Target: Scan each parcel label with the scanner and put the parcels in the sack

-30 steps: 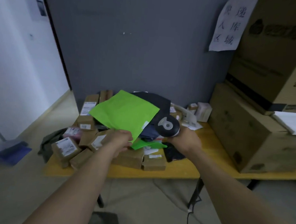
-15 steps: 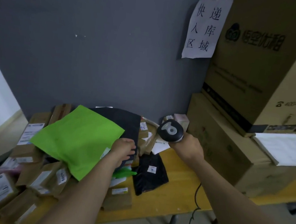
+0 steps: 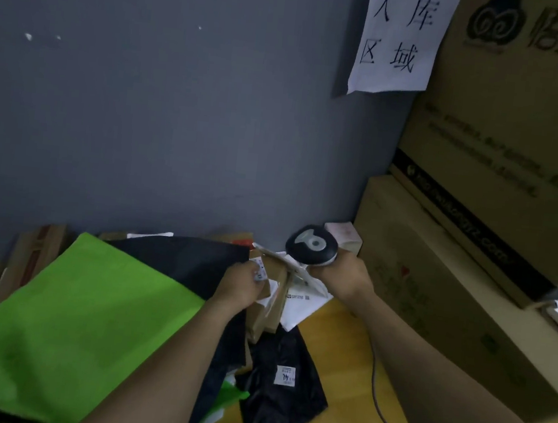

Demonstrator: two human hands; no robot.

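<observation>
We see the scanner point(image 3: 311, 249), round dark head upward, held just above the yellow surface point(image 3: 343, 342) near the grey wall. The right hand point(image 3: 341, 278) grips its handle with curled fingers. Just beside it, the left hand point(image 3: 240, 286) curls its fingers around the corner of a black parcel point(image 3: 190, 257) by a white label point(image 3: 260, 273). A green parcel point(image 3: 70, 320) overlaps that one. Cardboard boxes point(image 3: 471, 266) stand at the right.

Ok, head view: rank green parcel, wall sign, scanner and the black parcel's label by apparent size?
1. green parcel, though it is nearest the camera
2. wall sign, top cut off by the frame
3. scanner
4. label
</observation>
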